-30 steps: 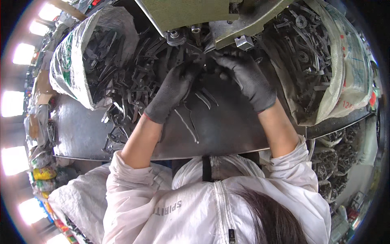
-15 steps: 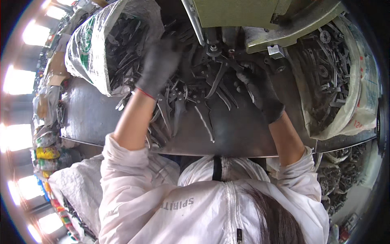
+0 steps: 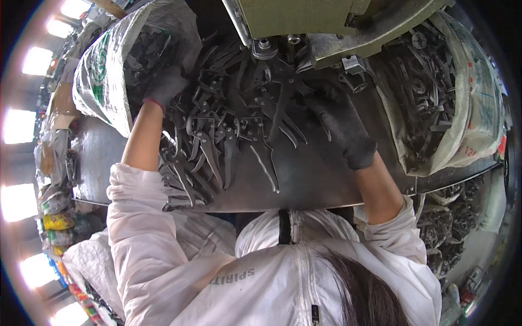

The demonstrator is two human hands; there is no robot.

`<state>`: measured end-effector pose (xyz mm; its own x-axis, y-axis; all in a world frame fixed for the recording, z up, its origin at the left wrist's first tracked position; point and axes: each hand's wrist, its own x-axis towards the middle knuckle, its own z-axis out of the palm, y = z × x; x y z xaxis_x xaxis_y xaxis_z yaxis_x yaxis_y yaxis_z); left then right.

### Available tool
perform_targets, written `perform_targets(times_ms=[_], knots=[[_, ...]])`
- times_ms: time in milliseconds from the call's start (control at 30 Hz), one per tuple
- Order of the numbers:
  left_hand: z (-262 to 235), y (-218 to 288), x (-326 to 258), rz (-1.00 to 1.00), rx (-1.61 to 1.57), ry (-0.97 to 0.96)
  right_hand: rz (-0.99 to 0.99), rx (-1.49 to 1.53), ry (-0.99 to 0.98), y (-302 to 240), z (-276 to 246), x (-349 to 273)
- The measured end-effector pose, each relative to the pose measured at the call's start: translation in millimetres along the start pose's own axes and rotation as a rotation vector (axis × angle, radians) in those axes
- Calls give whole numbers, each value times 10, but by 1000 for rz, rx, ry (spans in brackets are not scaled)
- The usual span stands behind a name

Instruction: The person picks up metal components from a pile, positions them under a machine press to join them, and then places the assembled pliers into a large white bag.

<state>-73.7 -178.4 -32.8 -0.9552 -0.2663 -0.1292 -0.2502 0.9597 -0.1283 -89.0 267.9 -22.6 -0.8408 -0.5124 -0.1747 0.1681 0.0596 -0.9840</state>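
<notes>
At the far left a white woven sack (image 3: 103, 70) stands open on the table (image 3: 326, 179), its mouth turned toward the worker so the dark metal plier parts (image 3: 147, 49) inside can be reached. The left hand (image 3: 166, 87), in a dark glove, is at the sack's mouth among those parts; whether its grip is spread or pressed together on a piece cannot be told, since the fingers are buried in them.

In the centre a loose heap of plier halves (image 3: 228, 130) lies spread on the table, handles pointing mostly toward the worker, apparently for ready picking.

Above the heap sits a green machine head (image 3: 304, 16), with its tooling (image 3: 263, 43) just over the pile.

The right hand (image 3: 340, 122), also gloved, rests on the pieces just below the tooling, fingers curled down against a part; the exact hold is not visible.

At the right a second sack (image 3: 467, 108) holds more parts.
</notes>
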Motion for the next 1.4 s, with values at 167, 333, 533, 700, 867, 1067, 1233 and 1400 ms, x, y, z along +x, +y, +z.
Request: perform_targets(times_ms=[167, 333, 533, 700, 867, 1067, 1233, 1400], knots=[[-62, -204, -60, -14, -470, 248, 59, 39, -6, 25, 8, -8], [-565, 514, -534, 107, -857, 502, 64, 105, -42, 303, -140, -5], [-662, 1038, -1168, -5, -1313, -69, 100, 105, 19, 283, -74, -4], [-642, 1813, -1395, 162, -1038, -346, 41, 88, 55, 307, 123, 4], [34, 2276, -1245, 435, -1090, 56, -671, -1012, 315, 209, -264, 224], [21, 2166, -1130, 83, -842, -279, -303, -1139, 422, 82, -1463, 674], [-142, 2196, -1295, 61, -1399, -208, -419, -1235, 453, 370, -1520, 752], [-353, 2180, -1393, -102, -1620, -223, -752, -1215, 671, 154, -1042, 512]])
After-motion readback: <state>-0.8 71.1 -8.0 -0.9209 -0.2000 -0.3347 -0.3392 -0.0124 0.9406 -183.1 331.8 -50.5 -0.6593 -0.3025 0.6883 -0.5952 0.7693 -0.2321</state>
